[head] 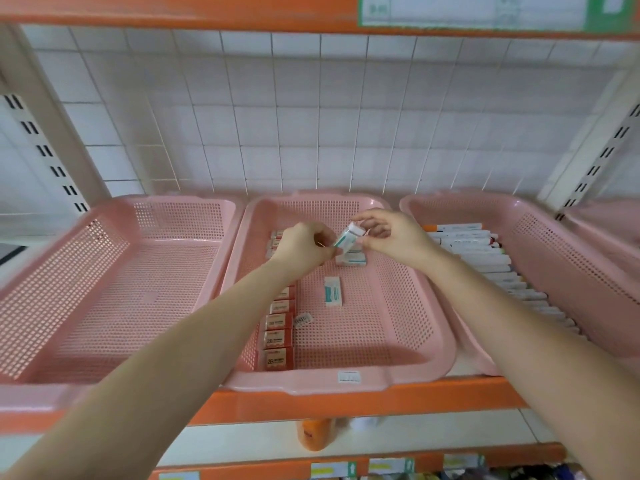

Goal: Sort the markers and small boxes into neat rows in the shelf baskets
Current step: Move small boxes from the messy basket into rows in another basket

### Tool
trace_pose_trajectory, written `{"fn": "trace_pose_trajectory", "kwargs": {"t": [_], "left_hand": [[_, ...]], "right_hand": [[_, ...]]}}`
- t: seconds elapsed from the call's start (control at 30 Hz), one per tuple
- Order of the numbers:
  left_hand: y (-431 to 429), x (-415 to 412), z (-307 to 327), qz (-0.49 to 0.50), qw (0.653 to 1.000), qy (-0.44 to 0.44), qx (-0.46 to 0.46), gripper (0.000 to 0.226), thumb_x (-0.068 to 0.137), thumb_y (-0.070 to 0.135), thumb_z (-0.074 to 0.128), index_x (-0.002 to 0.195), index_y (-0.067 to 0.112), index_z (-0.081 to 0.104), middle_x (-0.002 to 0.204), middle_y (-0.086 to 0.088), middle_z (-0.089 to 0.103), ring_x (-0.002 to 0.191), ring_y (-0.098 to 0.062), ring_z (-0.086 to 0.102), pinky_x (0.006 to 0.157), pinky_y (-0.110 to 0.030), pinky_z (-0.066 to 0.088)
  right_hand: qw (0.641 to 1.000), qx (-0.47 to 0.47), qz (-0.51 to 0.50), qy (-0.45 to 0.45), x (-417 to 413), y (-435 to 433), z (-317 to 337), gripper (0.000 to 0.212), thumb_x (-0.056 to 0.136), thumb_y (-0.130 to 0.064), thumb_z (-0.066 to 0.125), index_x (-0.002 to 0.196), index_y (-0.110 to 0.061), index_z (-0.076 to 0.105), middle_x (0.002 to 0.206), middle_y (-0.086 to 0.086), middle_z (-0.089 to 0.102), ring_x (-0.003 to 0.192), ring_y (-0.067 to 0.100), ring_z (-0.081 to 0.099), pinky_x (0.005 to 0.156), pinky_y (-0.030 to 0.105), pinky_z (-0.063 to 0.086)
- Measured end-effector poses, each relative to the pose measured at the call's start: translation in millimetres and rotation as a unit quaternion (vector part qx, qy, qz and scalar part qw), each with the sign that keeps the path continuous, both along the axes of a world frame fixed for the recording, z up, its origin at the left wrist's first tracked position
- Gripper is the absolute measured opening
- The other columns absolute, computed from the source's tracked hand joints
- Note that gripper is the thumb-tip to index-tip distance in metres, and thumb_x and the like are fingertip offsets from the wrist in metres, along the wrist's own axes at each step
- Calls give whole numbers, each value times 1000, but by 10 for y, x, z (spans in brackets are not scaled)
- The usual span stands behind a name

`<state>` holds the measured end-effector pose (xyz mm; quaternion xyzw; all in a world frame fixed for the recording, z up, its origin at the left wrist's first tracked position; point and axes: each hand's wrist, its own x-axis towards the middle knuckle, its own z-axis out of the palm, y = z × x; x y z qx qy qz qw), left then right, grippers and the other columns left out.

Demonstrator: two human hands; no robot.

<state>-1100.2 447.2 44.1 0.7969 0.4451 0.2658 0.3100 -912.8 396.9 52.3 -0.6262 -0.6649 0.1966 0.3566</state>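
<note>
While both arms reach in from the bottom corners of the frame, the hands meet just above centre, over the middle basket (339, 384). The left hand (304, 247) is curled tight, its fingertips pinching the lower-left end of a white-and-teal box (348, 239). The right hand (391, 237) is half closed, thumb and fingers pinching the box's upper-right end. The box is lifted off the basket floor and tilted, its long axis running from lower left to upper right.

Directly below it a second white-and-teal box (351, 259) lies flat, and a third (333, 291) lies lower, near centre frame, its long axis running up and down the picture. A row of orange boxes (278, 341) lines the basket's left wall. In the right basket (568, 258), markers (485, 251) lie side by side, each lengthwise across the frame.
</note>
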Motion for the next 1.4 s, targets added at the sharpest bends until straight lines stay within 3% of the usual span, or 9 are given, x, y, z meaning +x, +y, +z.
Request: {"fn": "trace_pose_trajectory", "kwargs": {"t": [0.23, 0.37, 0.57, 0.67, 0.83, 0.93, 1.07, 1.2, 1.4], "left_hand": [[-27, 8, 48, -38, 996, -60, -56, 10, 83, 34, 71, 88, 25, 68, 84, 5, 70, 80, -18, 67, 69, -33, 58], [-18, 9, 17, -40, 998, -29, -43, 8, 88, 31, 64, 93, 27, 70, 88, 6, 71, 78, -11, 66, 63, -20, 54], [-45, 18, 64, -41, 991, -112, -55, 27, 87, 31, 66, 111, 19, 64, 91, 2, 68, 75, -10, 67, 58, -24, 57], [-82, 14, 85, -70, 986, -125, -85, 29, 86, 22, 68, 113, 13, 63, 92, -1, 69, 75, -9, 67, 55, -20, 55], [-103, 11, 71, -129, 981, -119, -83, 37, 84, 6, 68, 110, 31, 56, 94, -5, 67, 77, -12, 67, 65, -28, 59], [-99, 23, 24, -123, 988, -89, -38, 36, 81, 5, 71, 106, 28, 60, 93, -3, 67, 81, -22, 67, 65, -33, 59], [-66, 28, -6, -79, 994, -68, 12, 33, 79, 11, 75, 109, 21, 65, 101, 6, 68, 82, -9, 65, 59, -11, 52], [-21, 10, -14, -23, 997, -46, 55, 32, 79, 14, 74, 109, 20, 66, 106, 8, 66, 75, -3, 60, 59, -3, 45], [33, -16, -28, 22, 998, 52, 33, 31, 78, 21, 74, 108, 26, 68, 106, 10, 68, 91, -9, 61, 79, -27, 53]], "right_hand": [[996, 29, 13, 83, -13, -32, 68, 18, 86, -12, 66, 96, -26, 61, 103, -6, 64, 88, 6, 60, 79, 9, 46], [993, 6, -5, 114, 7, -12, 44, 14, 89, -12, 61, 86, -25, 55, 88, -4, 69, 75, -4, 61, 71, 14, 42], [999, -7, 41, 27, 10, -33, 23, 21, 85, -32, 67, 100, -46, 62, 92, -14, 72, 92, 0, 66, 92, 31, 49], [1000, -11, 26, 1, -11, -36, 19, 17, 79, -41, 70, 90, -46, 57, 80, -22, 70, 90, 2, 66, 92, 37, 50], [1000, -2, 9, 17, -13, -31, 26, 21, 83, -32, 70, 83, -25, 50, 79, -15, 69, 85, 5, 64, 81, 32, 49], [1000, 4, 6, 12, -22, -30, 26, 19, 86, -30, 66, 81, -27, 48, 79, -11, 68, 73, 7, 64, 68, 30, 47], [999, 36, -24, 28, -15, -9, 24, 21, 100, -32, 41, 92, -21, 57, 93, 2, 66, 84, 16, 65, 76, 32, 50], [988, 19, -33, 147, -37, -18, 49, 36, 104, -30, 28, 98, -11, 58, 81, 4, 68, 66, 12, 60, 67, 18, 49], [995, 81, -58, -7, -21, 10, -15, 36, 102, -29, 34, 101, -9, 64, 98, -1, 66, 88, 9, 62, 85, 25, 47]]}}
